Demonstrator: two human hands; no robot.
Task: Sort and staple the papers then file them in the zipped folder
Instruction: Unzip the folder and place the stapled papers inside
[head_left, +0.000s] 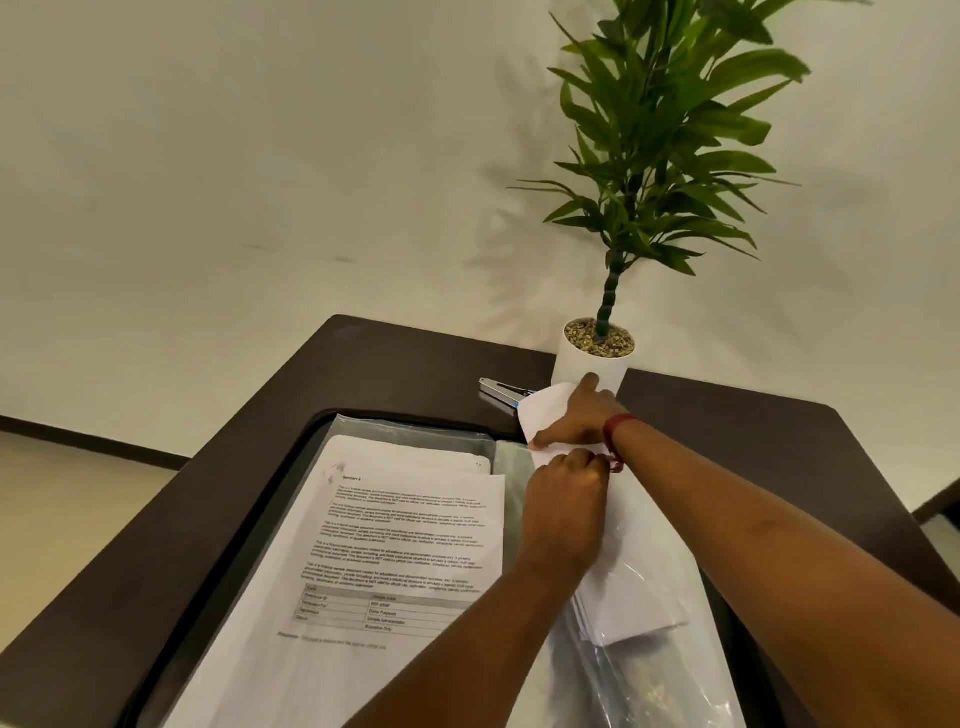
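Observation:
An open zipped folder (332, 431) with clear plastic sleeves lies on the dark table. A printed page headed "Section 2" (405, 535) tops a stack of papers on its left half. On the right half lies a bundle of white sheets (634, 587). My left hand (563, 514) pinches the bundle near its upper corner. My right hand (576, 415), with a red thread at the wrist, presses flat on the bundle's far corner, which curls upward. A silver stapler (501, 389) lies just beyond the folder, partly hidden by that raised corner.
A potted plant in a white pot (587, 364) stands at the table's far edge, right behind my right hand. The dark table (218, 509) ends at left and far sides, with a pale wall behind.

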